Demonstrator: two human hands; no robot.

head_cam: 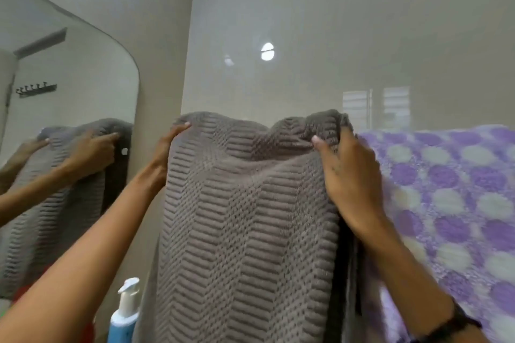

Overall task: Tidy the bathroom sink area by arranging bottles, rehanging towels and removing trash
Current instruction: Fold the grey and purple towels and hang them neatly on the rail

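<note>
A person's left hand point(164, 147) and right hand point(348, 172) are closed on the top corners of a grey ribbed towel point(245, 217) hanging between them. A purple-dotted towel point(451, 203) hangs just right of the right hand; a pump bottle point(125, 312) stands below the left forearm.

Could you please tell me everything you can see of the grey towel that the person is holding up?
The grey towel looks like thick woven cotton, ribbed in chevron and waffle bands. It hangs lengthwise against the wall, its top edge bunched and sagging in the middle. The left hand grips its upper left corner, the right hand pinches the upper right. It adjoins the purple dotted towel. Its support is hidden.
</note>
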